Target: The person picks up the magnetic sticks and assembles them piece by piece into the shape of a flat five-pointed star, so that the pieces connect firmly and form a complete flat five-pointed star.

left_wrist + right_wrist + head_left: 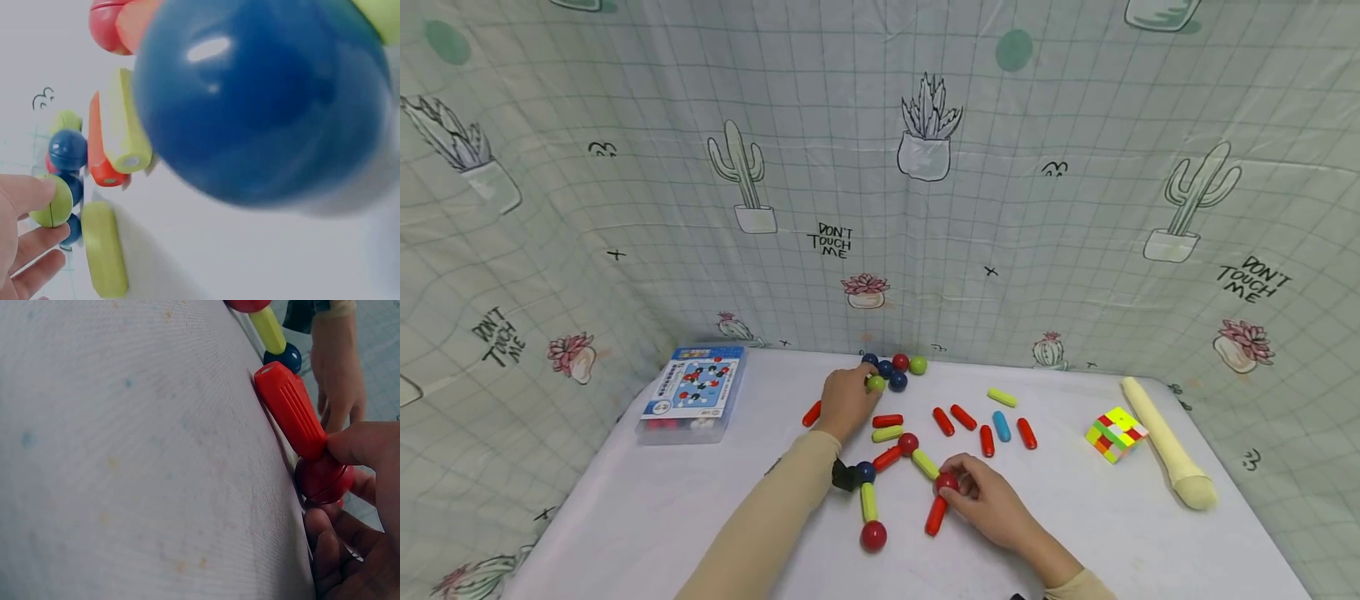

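Observation:
At the back of the table my left hand (846, 402) pinches a light green ball (55, 201) between thumb and fingers. Blue balls (67, 150) lie just beyond it. With its thumb and fingers, my right hand (988, 504) holds a red ball (325, 478) at the near right end of a zigzag chain. A red rod (290, 409) sticks out of that ball toward me. From there the chain runs through a yellow-green rod (925, 463), another red ball (908, 443), a red rod (887, 458), a blue ball (865, 472) and a yellow-green rod (868, 502) to a red end ball (873, 536).
Several loose red rods (943, 422), a blue rod (1002, 426) and a yellow-green rod (1002, 397) lie behind the chain. A clear plastic box (692, 396) stands back left. On the right are a puzzle cube (1116, 434) and a pale yellow baton-shaped thing (1168, 446). Printed cloth (880, 208) hangs behind.

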### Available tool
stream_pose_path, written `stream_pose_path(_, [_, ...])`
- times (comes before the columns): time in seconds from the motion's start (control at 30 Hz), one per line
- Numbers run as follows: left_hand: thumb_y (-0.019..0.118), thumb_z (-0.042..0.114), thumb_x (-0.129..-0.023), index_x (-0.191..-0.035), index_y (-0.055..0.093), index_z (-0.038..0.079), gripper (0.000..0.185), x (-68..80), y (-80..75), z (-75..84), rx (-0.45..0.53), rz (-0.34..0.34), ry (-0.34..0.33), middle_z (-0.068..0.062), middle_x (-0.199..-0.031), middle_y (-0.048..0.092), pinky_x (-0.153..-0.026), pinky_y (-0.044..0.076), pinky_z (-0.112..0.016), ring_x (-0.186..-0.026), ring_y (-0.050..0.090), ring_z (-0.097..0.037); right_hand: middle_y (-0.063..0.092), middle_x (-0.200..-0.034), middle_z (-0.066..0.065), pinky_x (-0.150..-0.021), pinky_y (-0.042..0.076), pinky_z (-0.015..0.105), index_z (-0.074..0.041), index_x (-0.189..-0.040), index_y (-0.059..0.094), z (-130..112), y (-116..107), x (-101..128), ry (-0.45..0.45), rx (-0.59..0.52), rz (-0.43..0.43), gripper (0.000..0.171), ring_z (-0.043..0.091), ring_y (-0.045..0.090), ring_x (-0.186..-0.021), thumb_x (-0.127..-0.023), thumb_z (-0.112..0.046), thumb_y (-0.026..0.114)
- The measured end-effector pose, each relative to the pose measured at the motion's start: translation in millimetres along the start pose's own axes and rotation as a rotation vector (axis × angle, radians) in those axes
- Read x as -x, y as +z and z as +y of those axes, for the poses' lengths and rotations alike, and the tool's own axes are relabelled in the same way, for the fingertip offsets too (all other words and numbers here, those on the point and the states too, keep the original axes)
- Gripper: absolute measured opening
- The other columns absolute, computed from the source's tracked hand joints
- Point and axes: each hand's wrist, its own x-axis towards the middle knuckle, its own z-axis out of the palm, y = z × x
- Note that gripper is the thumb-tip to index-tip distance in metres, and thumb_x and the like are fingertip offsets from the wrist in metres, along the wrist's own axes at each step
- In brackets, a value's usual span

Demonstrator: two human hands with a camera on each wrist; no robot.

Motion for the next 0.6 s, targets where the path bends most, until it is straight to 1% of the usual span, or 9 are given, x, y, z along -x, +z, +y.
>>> stream_pose_path(0.13, [0.077,0.021,-0.091,-0.118,0.071,0.012,0.03,2.7,-6.4,-3.1,0.008,0.014,0.013,-0.008,-0.101,0.075,-0.094,0.049,-0.043,-0.098,0.064,-0.029,0.058,-0.094,-0.004,-0.069,0.048,0.023,-0.017,-0.116,0.063,0.4,0.1,-0.6,0.001,-0.002,-0.005,0.027,0.015,0.054,-0.084,-0.092,-0.022,0.076])
stream_pose_path(0.27, [0.076,0.022,-0.091,-0.118,0.07,0.015,0.029,8.9,-13.9,-2.8,0.042,-0.015,0.013,-0.005,-0.103,0.073,-0.09,0.051,-0.041,-0.098,0.063,-0.026,0.058,-0.094,-0.005,-0.069,0.048,0.023,-0.019,-0.116,0.063,2.0,-0.1,-1.6,0.009,0.004,-0.008,0.027,0.015,0.055,-0.084,-0.093,-0.023,0.076])
stream_pose_path(0.37, [0.076,0.023,-0.091,-0.121,0.07,0.016,0.032,17.5,-20.0,2.1,0.067,-0.04,0.017,-0.004,-0.105,0.072,-0.089,0.052,-0.041,-0.099,0.061,-0.025,0.058,-0.093,-0.005,-0.069,0.049,0.023,-0.02,-0.116,0.063,2.9,-0.6,-2.4,0.01,0.009,-0.008,0.026,0.015,0.055,-0.084,-0.094,-0.024,0.075])
stream_pose_path(0.5, [0.075,0.025,-0.093,-0.129,0.069,0.018,0.037,32.3,-25.9,9.6,0.085,-0.072,0.038,-0.003,-0.115,0.072,-0.091,0.053,-0.04,-0.105,0.061,-0.024,0.058,-0.093,-0.005,-0.069,0.048,0.023,-0.02,-0.117,0.063,3.2,-0.7,-3.4,0.017,0.003,-0.007,0.026,0.016,0.055,-0.083,-0.094,-0.025,0.075])
stream_pose_path(0.6, [0.075,0.027,-0.094,-0.13,0.069,0.02,0.037,43.2,-27.8,12.3,0.111,-0.093,0.056,-0.001,-0.116,0.071,-0.089,0.055,-0.038,-0.106,0.061,-0.023,0.058,-0.095,-0.004,-0.069,0.048,0.023,-0.019,-0.117,0.063,3.5,0.0,-3.4,0.023,0.0,-0.012,0.028,0.017,0.054,-0.083,-0.093,-0.027,0.076])
